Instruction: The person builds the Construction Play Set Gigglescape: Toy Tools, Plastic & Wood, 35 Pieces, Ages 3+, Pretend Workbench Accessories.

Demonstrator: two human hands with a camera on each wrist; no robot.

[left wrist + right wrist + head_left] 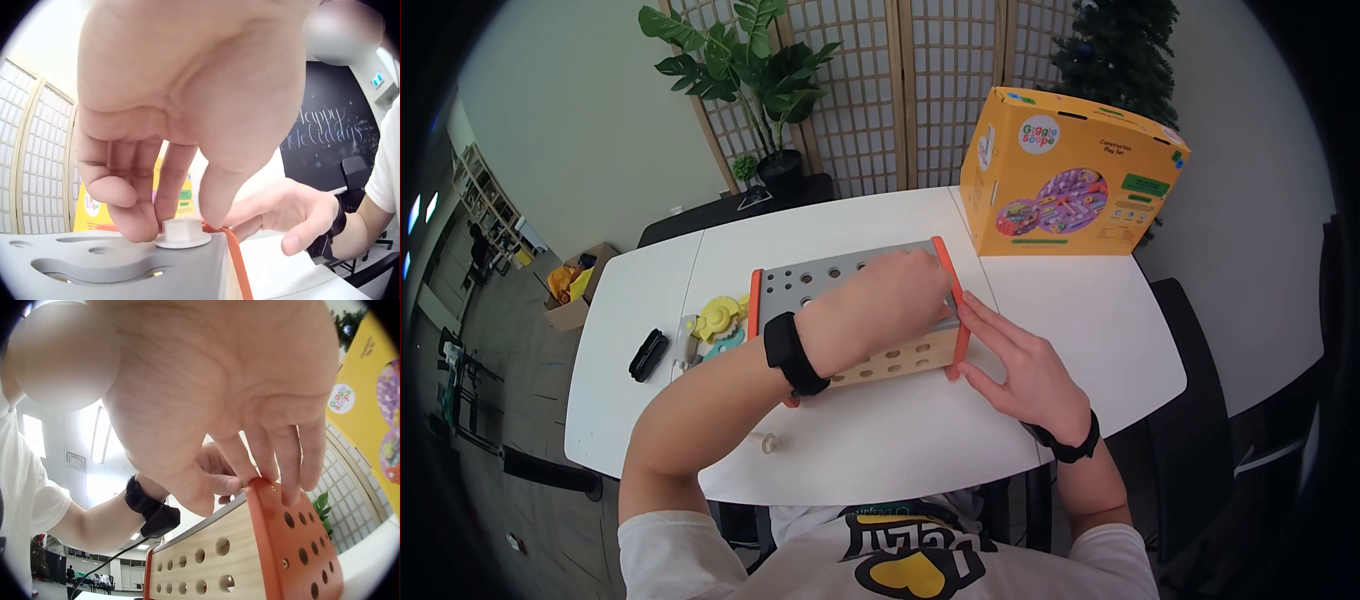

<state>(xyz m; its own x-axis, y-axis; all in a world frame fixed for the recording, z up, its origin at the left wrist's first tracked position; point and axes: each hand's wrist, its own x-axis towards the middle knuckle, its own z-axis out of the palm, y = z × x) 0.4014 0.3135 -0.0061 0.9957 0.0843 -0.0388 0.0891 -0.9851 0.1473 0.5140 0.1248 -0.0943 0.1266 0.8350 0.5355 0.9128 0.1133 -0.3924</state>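
A toy workbench with a grey perforated top [785, 285], wooden side [938, 352] and orange end panels stands on the table. My left hand [890, 300] reaches across its top near the right end. In the left wrist view, the thumb and fingers of that hand [181, 100] pinch a white hexagonal bolt head [182, 232] seated at the grey top's corner. My right hand [1032, 382] lies with extended fingers against the right end panel; in the right wrist view, fingertips of this hand [231, 381] touch the orange panel's [281, 534] upper edge. The bolt's shaft is hidden.
Left of the workbench lie yellow and teal toy parts [718, 318] and a black case [648, 355]. A light wooden screw-like piece [764, 441] lies near the front edge of the table [880, 450]. The large yellow box [1065, 185] stands at the back right.
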